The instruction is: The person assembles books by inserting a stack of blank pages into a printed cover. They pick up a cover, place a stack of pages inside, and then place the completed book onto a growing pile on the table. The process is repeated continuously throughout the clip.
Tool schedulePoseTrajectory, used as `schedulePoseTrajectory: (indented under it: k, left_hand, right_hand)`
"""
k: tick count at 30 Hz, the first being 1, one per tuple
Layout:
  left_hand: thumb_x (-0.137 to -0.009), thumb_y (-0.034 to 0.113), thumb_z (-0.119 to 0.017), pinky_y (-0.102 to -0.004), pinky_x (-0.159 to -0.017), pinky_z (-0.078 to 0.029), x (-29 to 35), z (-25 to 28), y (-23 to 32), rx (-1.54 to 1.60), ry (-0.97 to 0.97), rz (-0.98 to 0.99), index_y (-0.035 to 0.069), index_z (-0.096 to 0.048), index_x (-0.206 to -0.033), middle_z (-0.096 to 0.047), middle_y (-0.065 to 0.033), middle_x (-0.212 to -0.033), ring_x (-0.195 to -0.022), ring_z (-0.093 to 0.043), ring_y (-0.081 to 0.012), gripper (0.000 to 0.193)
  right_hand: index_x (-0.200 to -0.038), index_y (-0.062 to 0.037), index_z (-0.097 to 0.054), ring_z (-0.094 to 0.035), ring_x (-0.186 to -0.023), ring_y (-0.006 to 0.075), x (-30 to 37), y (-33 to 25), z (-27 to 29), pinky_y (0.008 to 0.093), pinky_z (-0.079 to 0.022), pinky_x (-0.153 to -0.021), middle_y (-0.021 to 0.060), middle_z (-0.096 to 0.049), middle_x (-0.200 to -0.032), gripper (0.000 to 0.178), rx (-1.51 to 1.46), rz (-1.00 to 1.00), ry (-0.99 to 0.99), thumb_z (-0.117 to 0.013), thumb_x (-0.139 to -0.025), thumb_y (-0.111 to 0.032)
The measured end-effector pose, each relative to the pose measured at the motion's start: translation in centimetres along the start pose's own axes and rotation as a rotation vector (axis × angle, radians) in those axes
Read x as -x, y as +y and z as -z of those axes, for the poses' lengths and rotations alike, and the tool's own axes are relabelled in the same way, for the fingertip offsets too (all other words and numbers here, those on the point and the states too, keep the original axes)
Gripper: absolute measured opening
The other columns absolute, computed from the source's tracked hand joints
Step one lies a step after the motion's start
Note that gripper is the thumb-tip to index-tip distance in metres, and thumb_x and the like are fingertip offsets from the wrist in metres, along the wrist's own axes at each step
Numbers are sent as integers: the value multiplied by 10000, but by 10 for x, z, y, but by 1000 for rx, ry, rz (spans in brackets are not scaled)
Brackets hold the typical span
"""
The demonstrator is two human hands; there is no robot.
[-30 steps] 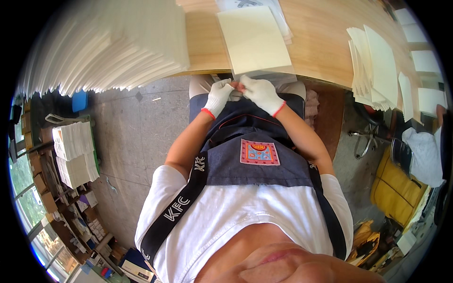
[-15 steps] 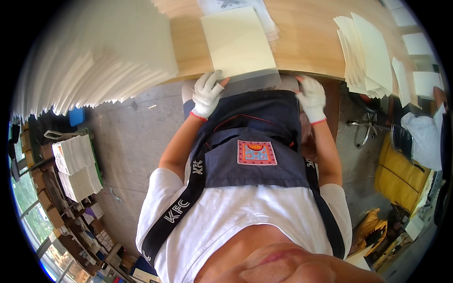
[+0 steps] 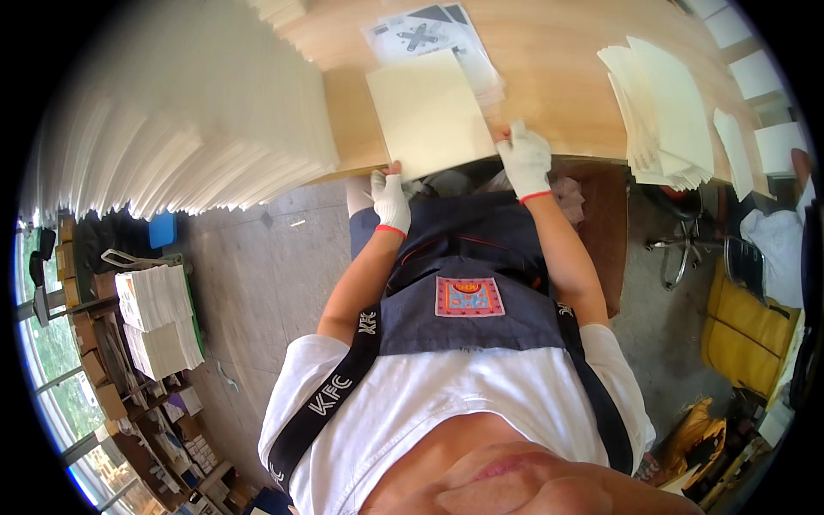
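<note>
A cream paper sheet or thin stack (image 3: 431, 116) lies on the wooden table, its lower edge at the table's front edge. My left hand (image 3: 391, 202), in a white glove with bare fingertips, is closed on the lower left corner, thumb up and fingers partly hidden underneath. At the lower right corner my right hand (image 3: 524, 159), gloved the same way, pinches the side edge. Beyond the cream sheet lie printed sheets (image 3: 429, 39) with grey drawings, partly covered by it.
A tall mass of stacked white paper (image 3: 197, 112) fills the table's left side. More cream sheets (image 3: 665, 112) stand fanned at the right. Behind on the floor are a paper pile (image 3: 159, 322), a wheeled chair (image 3: 682, 249) and a yellow padded item (image 3: 747, 335).
Both hands have moved inward to the sheet's lower corners, the right one up and left. The clear film that jutted past the front edge no longer shows there. The view has shifted slightly.
</note>
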State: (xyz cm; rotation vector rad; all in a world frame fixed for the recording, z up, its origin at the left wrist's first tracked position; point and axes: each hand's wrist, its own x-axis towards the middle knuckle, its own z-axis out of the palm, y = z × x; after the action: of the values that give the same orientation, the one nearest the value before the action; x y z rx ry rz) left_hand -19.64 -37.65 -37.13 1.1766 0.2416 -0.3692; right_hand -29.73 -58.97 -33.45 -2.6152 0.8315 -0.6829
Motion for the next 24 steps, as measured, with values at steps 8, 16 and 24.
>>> schedulePoseTrajectory:
  k: [8,16,24]
  left_hand:
    - [-868,166,-582,-235,-523,-466,35,-60,136,-346,-489,-356,24,-498,-828,-470,1,-639,-590,-497,-86,170]
    - [-744,212,-701,-287,-519,-413,158,-76,369,-685,-446,-1320,14,-565,-854,-567,-78,-723,-569,-515,-174,265]
    - [-888,277,-499,-291,-765,-457,126,-32,588,-668,-165,-1580,5,-534,-1145,-582,-95,-1018,-932,-547,-175,375]
  right_hand:
    - [-945,-99,-586,-536,-565,81,-1,-12,-3,252,-383,-424,4,-609,-674,345,-1269,-820,-638,-525,-873,-431]
    - [-1215,-21,-453,-557,-985,189,-118,-152,169,314,-471,-810,85,-559,-1136,448,-1882,-26,-452,-578,-863,-268]
    - [-837,-84,-552,-411,-457,58,-238,-411,304,173,-330,-382,-29,-477,-607,197,-1521,436,-527,-489,-910,-256]
